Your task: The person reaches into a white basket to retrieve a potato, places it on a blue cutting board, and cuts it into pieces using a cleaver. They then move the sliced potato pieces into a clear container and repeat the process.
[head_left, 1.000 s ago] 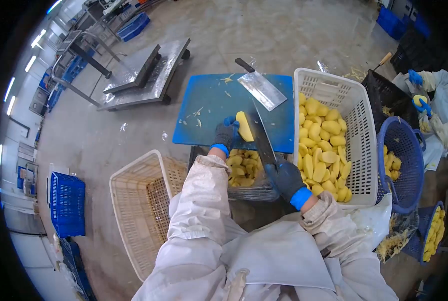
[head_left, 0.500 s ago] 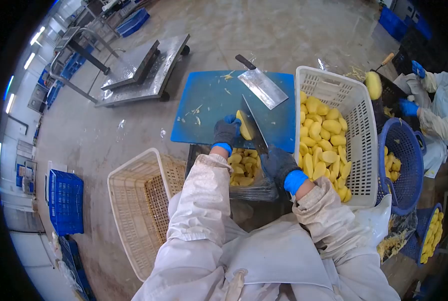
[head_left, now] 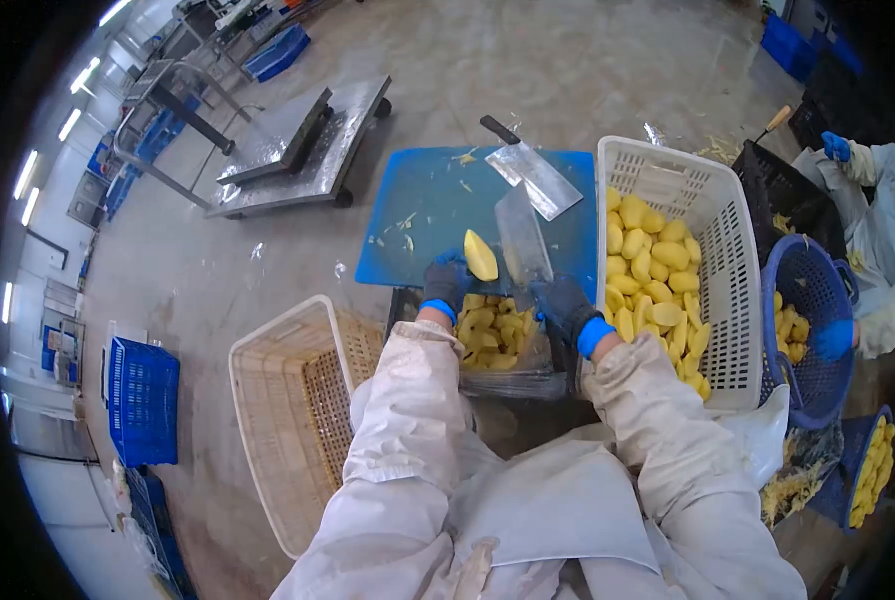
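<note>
My left hand (head_left: 448,279), in a dark glove with a blue cuff, is at the near edge of the blue cutting board (head_left: 407,195). Its curled fingers hold a peeled yellow potato (head_left: 480,257) by its left side, with a pale flat face showing. My right hand (head_left: 567,308), gloved the same way, grips a cleaver (head_left: 523,236) whose broad blade slants over the board, slightly apart from the potato. A second cleaver (head_left: 535,177) lies at the board's far right. Below the near edge, cut potato pieces (head_left: 492,330) fill a plastic-lined container.
A white crate (head_left: 722,220) of peeled potatoes stands right of the board, and another white crate (head_left: 277,350) at left. Beyond the right crate are a blue-purple basket (head_left: 817,310) and a co-worker's gloved hand (head_left: 833,340). A metal platform scale (head_left: 287,160) stands far left.
The cleaver in my right hand has moved away from the potato, its blade now turned flatter to view. The potato's flat face now shows. A co-worker's hand has lowered towards the basket.
</note>
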`<state>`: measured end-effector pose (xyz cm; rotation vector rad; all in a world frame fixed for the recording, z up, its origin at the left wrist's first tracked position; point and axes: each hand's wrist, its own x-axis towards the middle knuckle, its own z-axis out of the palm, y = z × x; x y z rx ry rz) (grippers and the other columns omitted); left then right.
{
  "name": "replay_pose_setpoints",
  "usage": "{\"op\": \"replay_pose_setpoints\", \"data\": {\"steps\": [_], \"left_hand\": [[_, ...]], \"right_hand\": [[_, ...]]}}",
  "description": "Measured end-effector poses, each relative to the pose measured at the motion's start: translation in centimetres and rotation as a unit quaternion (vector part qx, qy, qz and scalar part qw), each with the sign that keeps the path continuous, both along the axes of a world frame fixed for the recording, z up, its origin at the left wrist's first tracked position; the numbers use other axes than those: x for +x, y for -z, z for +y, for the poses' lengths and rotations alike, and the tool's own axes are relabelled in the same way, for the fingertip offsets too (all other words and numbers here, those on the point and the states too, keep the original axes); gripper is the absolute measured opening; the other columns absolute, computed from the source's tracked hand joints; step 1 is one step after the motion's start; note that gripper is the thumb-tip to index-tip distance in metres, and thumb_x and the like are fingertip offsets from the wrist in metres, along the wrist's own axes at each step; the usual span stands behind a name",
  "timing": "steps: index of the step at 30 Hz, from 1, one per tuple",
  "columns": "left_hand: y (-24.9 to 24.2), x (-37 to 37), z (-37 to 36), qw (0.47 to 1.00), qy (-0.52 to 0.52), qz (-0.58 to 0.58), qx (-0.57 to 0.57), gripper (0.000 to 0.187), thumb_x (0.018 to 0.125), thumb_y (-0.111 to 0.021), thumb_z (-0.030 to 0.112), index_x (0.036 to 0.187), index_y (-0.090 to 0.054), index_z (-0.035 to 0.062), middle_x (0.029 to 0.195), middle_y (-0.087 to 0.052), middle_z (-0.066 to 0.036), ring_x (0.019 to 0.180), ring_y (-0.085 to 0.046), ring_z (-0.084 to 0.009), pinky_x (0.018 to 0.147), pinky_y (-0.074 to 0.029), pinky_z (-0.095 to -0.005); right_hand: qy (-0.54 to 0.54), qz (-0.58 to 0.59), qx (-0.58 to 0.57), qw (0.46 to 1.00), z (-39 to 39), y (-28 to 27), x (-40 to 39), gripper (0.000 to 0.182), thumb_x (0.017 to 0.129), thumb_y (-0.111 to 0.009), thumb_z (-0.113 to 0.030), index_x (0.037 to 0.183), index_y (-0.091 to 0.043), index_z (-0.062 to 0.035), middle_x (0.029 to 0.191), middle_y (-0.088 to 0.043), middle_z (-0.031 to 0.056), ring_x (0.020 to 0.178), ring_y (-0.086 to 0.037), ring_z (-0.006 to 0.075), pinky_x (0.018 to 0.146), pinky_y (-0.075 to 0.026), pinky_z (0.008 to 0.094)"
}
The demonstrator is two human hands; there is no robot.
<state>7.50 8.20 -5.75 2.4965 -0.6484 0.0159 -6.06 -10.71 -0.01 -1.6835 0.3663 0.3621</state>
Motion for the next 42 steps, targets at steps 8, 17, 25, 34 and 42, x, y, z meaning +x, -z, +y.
{"op": "replay_pose_setpoints", "data": {"steps": [8,17,25,34,42], "left_hand": [[-1.2,-3.1,-0.8,0.860,-0.120,0.273,-0.414,0.035,0.078,-0.061,0.020,0.105,-0.055,-0.0014,0.093,-0.060,-0.018,0.086,-0.059,-0.0247,0.074,-0.047,-0.0313],[-2.7,-3.3,-1.9,0.996,-0.073,-0.025,-0.032,0.054,0.073,-0.062,0.031,0.116,-0.050,0.0000,0.109,-0.054,-0.023,0.101,-0.052,-0.0379,0.088,-0.042,-0.0426],[-2.1,-3.0,-0.8,0.988,-0.151,0.028,-0.027,0.044,0.073,-0.066,0.020,0.111,-0.055,0.0030,0.100,-0.061,-0.018,0.093,-0.058,-0.0331,0.082,-0.046,-0.0398],[-0.3,-1.4,0.5,0.959,-0.184,0.131,-0.172,0.035,0.071,-0.067,0.019,0.101,-0.060,0.0004,0.092,-0.065,-0.016,0.085,-0.062,-0.0284,0.077,-0.048,-0.0346],[0.6,-1.4,0.7,0.918,-0.177,0.178,-0.307,0.024,0.075,-0.065,0.010,0.096,-0.061,-0.0004,0.085,-0.064,-0.009,0.075,-0.061,-0.0175,0.069,-0.050,-0.0296]], "right_hand": [[0.092,-0.227,-0.363,0.899,-1.6,-0.8,-3.8,0.035,0.086,-0.047,-0.030,0.107,-0.056,-0.0026,0.084,-0.061,0.0220,0.077,-0.061,0.0318,0.068,-0.046,0.0434],[-0.075,-0.165,-0.531,0.828,-1.5,-4.1,-3.6,0.028,0.079,-0.047,-0.019,0.102,-0.059,-0.0099,0.077,-0.064,0.0145,0.069,-0.063,0.0321,0.061,-0.048,0.0449],[-0.083,-0.182,-0.537,0.820,-1.0,-4.4,-4.3,0.027,0.081,-0.044,-0.018,0.104,-0.057,-0.0113,0.076,-0.064,0.0137,0.068,-0.063,0.0305,0.059,-0.048,0.0450],[-0.062,-0.204,-0.408,0.888,0.0,-2.0,-3.4,0.029,0.081,-0.053,-0.022,0.103,-0.058,-0.0029,0.074,-0.062,0.0186,0.063,-0.061,0.0285,0.056,-0.047,0.0389],[0.041,-0.059,-0.076,0.994,-1.1,-2.1,-1.5,0.034,0.079,-0.059,-0.028,0.084,-0.058,0.0055,0.064,-0.059,0.0153,0.054,-0.059,0.0240,0.052,-0.048,0.0348]]}}
